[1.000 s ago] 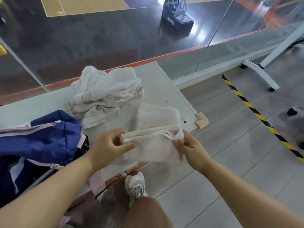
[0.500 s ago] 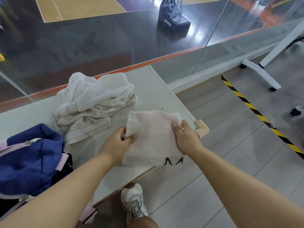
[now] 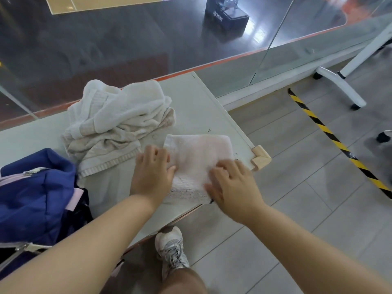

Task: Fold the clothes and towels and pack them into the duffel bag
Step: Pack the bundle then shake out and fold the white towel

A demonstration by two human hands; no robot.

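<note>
**Desk:** What is at the centre of the shot?

**Photographer:** A small towel (image 3: 199, 158), pale pink fading to white, folded into a rough square. Its terry nap is visible, a flatter woven band runs along the near edge, and a bit of dark thread shows at the near right corner. It lies flat on the grey table (image 3: 197, 102), close to the table's right end and near front edge.

**Desk:** And the hands?

**Photographer:** Both are palm down on the cloth, and neither is curled around anything. The left hand (image 3: 151, 172) covers the towel's left edge, thumb laid across the fabric. The right hand (image 3: 231, 183), slightly blurred, is spread over the near right part. They are apart, with a strip of towel showing between them.

**Desk:** What surrounds it?

**Photographer:** A crumpled heap of white and beige laundry (image 3: 118, 124) lies just beyond the left hand. The navy duffel bag (image 3: 38, 187), trimmed in pink, sits at the table's left end. A beige foam guard (image 3: 259, 158) caps the table corner beside the towel. Below the table edge, a white trainer (image 3: 171, 249) rests on grey floor tiles. Yellow-and-black tape (image 3: 328, 134) crosses the floor to the right, and a glass wall (image 3: 127, 39) stands behind the table
</note>
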